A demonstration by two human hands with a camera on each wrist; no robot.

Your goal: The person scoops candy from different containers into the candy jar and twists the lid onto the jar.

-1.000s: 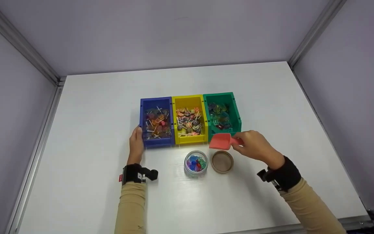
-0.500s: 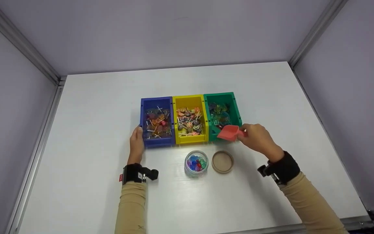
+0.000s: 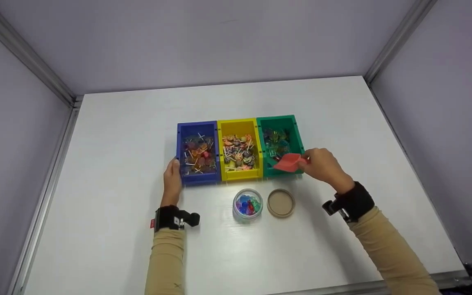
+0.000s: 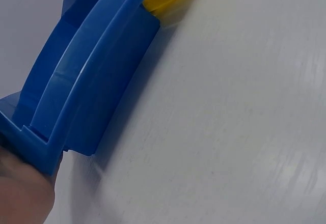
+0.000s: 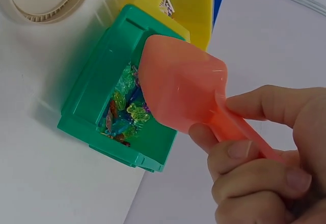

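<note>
My right hand (image 3: 324,166) pinches the handle of a red plastic scoop (image 3: 288,163), thumb and fingers round it. The scoop's blade is over the front part of a green bin (image 3: 283,172) holding clear, gem-like coloured pieces (image 5: 127,107). My left hand (image 3: 172,182) rests against the left side of a blue bin (image 3: 199,178), at its front corner; its fingers are partly hidden by the bin in the left wrist view. Between these bins stands a yellow bin (image 3: 242,175) with small lollipops (image 3: 239,151). Lollipops with white sticks lie in the blue bin.
In front of the bins stands a clear round jar (image 3: 247,204) with coloured gem-like pieces inside. A round tan lid (image 3: 281,203) lies just right of it on the white table (image 3: 219,254). Grey walls (image 3: 219,45) border the table at the back and sides.
My right hand has moved the scoop up and away from above the lid to over the green bin's front part. My left hand has stayed at the blue bin.
</note>
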